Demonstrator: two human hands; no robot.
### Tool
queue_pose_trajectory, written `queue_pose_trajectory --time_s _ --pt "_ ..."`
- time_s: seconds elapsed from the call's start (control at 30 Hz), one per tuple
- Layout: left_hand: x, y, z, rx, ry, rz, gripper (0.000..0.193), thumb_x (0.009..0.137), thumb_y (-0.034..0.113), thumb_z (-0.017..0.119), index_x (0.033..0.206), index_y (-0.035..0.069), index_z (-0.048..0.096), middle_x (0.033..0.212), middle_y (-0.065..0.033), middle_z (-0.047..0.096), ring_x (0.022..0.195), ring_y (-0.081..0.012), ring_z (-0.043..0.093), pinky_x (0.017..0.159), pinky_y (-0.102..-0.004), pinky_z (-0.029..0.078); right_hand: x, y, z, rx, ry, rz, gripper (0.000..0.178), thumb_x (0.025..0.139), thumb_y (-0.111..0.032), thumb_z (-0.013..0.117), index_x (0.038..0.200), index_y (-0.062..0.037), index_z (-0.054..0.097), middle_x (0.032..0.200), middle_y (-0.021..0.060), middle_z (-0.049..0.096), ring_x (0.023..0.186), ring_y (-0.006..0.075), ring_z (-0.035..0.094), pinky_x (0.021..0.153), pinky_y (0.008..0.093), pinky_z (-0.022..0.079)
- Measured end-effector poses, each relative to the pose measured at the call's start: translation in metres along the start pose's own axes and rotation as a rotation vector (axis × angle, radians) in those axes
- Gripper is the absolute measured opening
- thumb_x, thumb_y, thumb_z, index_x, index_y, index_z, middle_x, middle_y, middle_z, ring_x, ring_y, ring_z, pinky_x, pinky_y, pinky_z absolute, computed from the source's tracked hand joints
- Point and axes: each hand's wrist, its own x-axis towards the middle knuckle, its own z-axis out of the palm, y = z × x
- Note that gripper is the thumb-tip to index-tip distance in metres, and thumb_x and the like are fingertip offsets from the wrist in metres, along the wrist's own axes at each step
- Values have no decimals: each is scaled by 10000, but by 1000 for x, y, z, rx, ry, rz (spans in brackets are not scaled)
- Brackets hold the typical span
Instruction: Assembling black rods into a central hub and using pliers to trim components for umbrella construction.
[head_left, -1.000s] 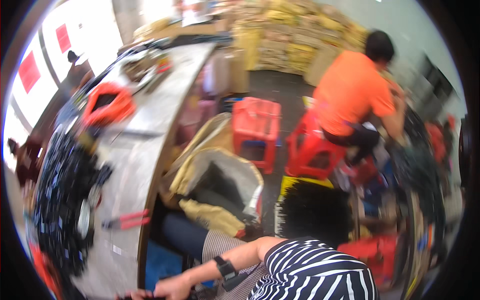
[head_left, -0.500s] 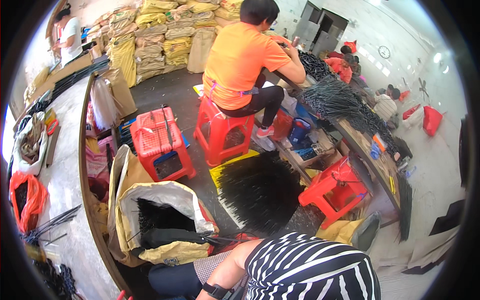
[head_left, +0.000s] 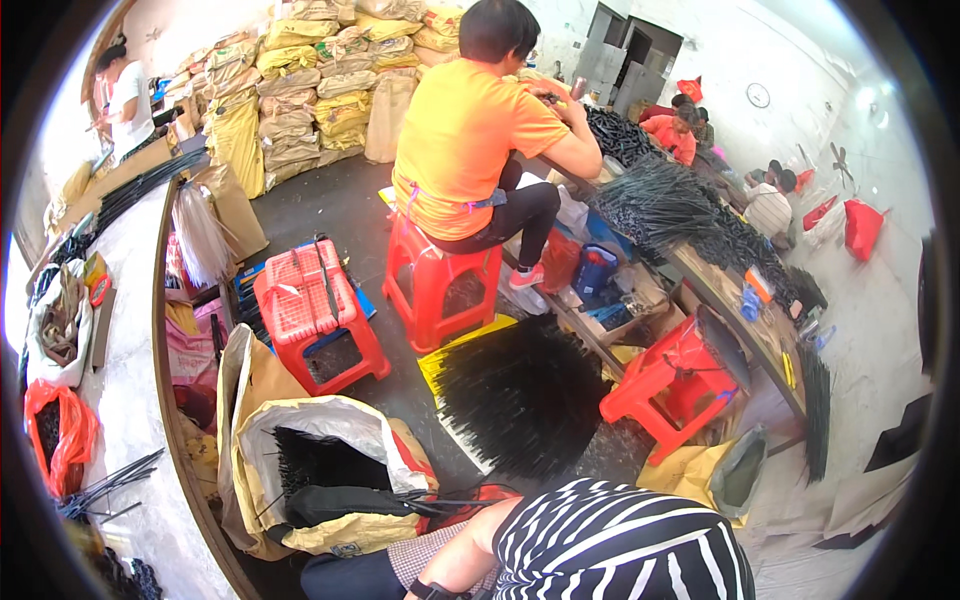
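Neither of my hands is in view. A bare forearm [head_left: 470, 553] with a black wristband [head_left: 430, 592] runs out at the lower edge, below a black-and-white striped sleeve [head_left: 620, 540]; its hand is hidden. A dark trouser leg [head_left: 345, 580] and checked cloth [head_left: 415, 558] lie beside it. Nearest to the forearm stands an open yellow sack [head_left: 365, 535] with a white lining, holding black strips [head_left: 325, 465]. Thin dark strips [head_left: 445, 500] stick out over its right side. Beyond, a wide pile of black strips [head_left: 520, 400] lies on a yellow sheet [head_left: 430, 365].
A co-worker in orange [head_left: 450, 150] sits on a red stool [head_left: 425, 275] at a bench heaped with dark strips [head_left: 655, 200]. Two more red stools [head_left: 305, 290] [head_left: 665, 385] stand nearby. A long grey table [head_left: 135, 350] borders the left; stacked sacks [head_left: 330, 90] line the back.
The view has tilted and shifted slightly, so most of the room sits lower and a little left. The wristband has slipped further below the edge.
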Motion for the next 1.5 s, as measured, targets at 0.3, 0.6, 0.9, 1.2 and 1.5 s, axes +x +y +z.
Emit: queue_pose_trajectory --time_s 0.3,0.6,0.9,1.2,1.5 --pt "-3 7 7 -35 26 -18 566 872 129 615 1339 10 318 1100 -190 546 912 -252 583 751 -333 508 26 -79 -57 419 -191 730 131 802 -75 642 885 26 648 774 146 652 695 197 611 666 345 491" --pt "-12 1 -11 132 351 99 587 876 138 607 1363 -7 313 1175 -217 547 988 -273 598 808 -345 516 8 -23 -54 -41 -348 468 302 680 -38 703 945 41 582 740 152 663 733 157 656 616 327 519" --pt "7 13 -26 -154 59 -188 350 992 157 449 1270 -56 429 1104 -199 605 981 -290 632 882 -413 520 50 -127 -97 556 -338 925 81 831 -20 583 897 14 614 841 72 661 827 153 640 776 290 516" --pt "-22 21 -56 -186 139 -99 294 961 146 533 1187 -40 552 1000 -136 656 903 -203 661 816 -331 558 60 -119 -63 639 -483 1009 116 865 4 538 957 33 603 884 88 666 814 171 647 782 308 524" --pt "-34 12 -77 -276 309 19 178 962 143 533 1029 -3 610 910 -96 665 785 -152 656 698 -275 552 101 -137 -58 60 -651 901 299 855 -38 605 1143 37 571 1004 94 659 929 145 617 836 278 483"
